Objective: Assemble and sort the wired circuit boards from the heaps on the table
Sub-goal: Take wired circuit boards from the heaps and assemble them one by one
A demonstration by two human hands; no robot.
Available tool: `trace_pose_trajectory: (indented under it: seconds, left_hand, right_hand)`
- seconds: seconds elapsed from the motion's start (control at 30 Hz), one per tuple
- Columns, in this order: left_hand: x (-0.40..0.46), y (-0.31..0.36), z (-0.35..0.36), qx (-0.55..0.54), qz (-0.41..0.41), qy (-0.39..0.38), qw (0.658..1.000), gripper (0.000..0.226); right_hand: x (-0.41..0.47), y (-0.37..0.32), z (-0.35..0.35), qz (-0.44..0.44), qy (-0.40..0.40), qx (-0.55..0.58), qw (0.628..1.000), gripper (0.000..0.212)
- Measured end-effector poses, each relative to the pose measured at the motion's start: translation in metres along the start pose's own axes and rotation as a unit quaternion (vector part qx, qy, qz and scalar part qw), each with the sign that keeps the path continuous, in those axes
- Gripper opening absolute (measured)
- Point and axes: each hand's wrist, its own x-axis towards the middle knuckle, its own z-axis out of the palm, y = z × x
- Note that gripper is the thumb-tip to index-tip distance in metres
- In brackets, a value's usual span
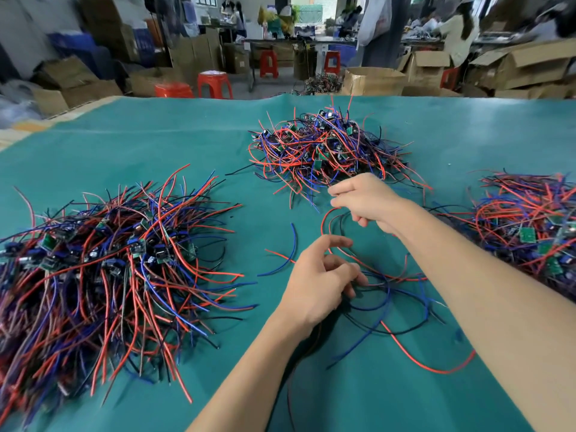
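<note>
Three heaps of small green circuit boards with red, blue and black wires lie on the teal table cover: a left heap (103,263), a far middle heap (321,148) and a right heap (530,226). Between them lies a loose bundle of wires (392,294). My left hand (318,282) sits over this bundle with its fingers curled round several of its wires. My right hand (364,201) hovers at the near edge of the middle heap, its fingers curled and pinching a red wire that loops down toward the bundle. Any board under either hand is hidden.
The teal cover (156,141) reaches to the table's far edge. Red plastic stools (215,85) and open cardboard boxes (371,79) stand on the floor behind. People work at benches in the background. A short blue wire (286,254) lies loose beside my left hand.
</note>
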Motion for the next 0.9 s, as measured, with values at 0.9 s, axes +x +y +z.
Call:
trace_pose_trajectory:
  seconds: [0.9]
  left_hand:
    - [0.004, -0.009, -0.002, -0.022, 0.036, 0.028, 0.999, 0.012]
  right_hand:
    - [-0.149, 0.050, 0.005, -0.013, 0.062, 0.276, 0.959, 0.006]
